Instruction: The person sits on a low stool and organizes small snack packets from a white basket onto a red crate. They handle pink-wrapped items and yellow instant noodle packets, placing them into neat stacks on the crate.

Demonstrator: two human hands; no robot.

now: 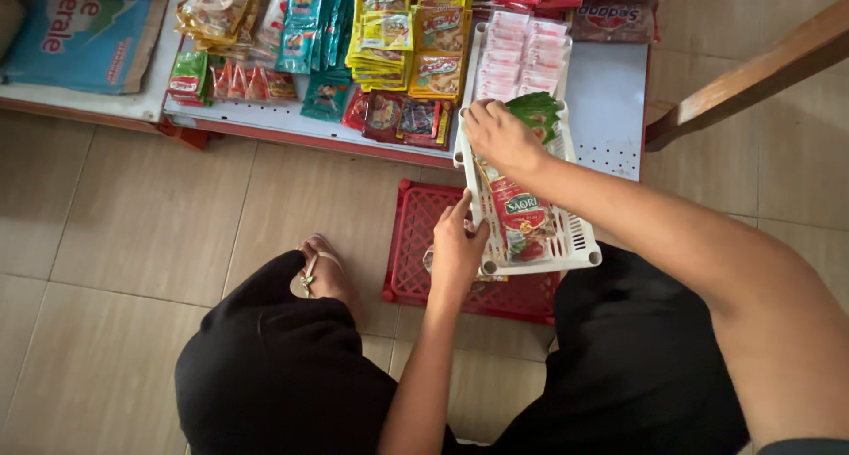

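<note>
Tile floor [150, 216], low white shelf [610, 101] at 12 o'clock. Left hand [455, 247] grips white basket [579, 243]; right hand [500, 137] clutches green packets [537, 112].

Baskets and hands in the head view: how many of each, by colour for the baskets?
White basket: 1, gripped by the left hand, with the right hand reaching into it
Red basket: 1, on the floor beneath
Hands: 2
Total: 4
</note>
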